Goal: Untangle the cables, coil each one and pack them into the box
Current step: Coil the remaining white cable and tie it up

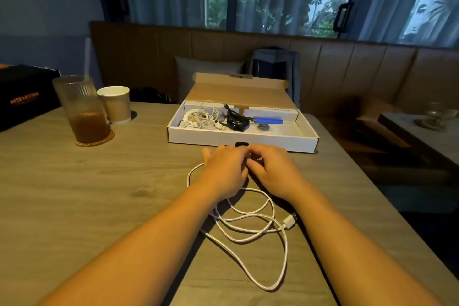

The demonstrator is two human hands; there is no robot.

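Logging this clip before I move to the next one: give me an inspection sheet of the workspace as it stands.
Surface: wood-grain table, otherwise bare in front of the person.
Job's things: open cardboard box at the far edge, lid up; it holds a white cable bundle, a black cable bundle and a blue object.
Clutter: ribbed glass of brown drink on a coaster, paper cup beside it, black carton at far left.
Grippers: left hand and right hand meet just before the box; whatever they hold is hidden.
Cables: loose white cable sprawls in uncoiled loops under the forearms, its plug lying on the table.
Surroundings: padded bench, cushion, curtained window, second table at right.
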